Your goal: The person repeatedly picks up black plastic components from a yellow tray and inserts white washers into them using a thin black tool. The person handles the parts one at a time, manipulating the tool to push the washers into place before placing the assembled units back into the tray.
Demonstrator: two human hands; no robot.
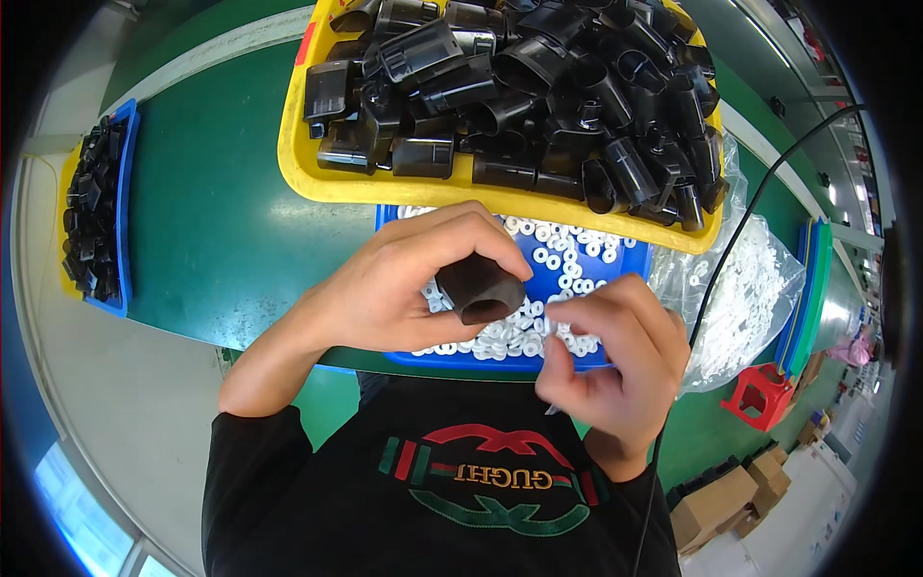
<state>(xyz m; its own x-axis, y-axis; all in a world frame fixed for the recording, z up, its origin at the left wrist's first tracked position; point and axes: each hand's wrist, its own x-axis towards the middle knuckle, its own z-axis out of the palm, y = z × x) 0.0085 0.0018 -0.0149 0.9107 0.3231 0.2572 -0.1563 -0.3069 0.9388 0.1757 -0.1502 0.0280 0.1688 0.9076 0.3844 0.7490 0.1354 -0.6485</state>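
My left hand (404, 274) is wrapped round a black hollow plastic part (478, 288), its open end tilted toward my right hand. My right hand (620, 356) pinches a small white ring (551, 326) between thumb and forefinger, a short way right of the black part. Both hands are above a blue tray (545, 281) strewn with many small white rings (500, 338). Beyond my hands, a yellow bin (332, 188) is heaped with black plastic parts (543, 96) of the same sort.
A clear plastic bag (745, 303) of white pieces lies right of the tray. One black cable (735, 231) hangs down the right side. At the far left stands a blue bin (128, 212) of black parts. A red stool (760, 397) and cardboard boxes (713, 505) are on the floor at right.
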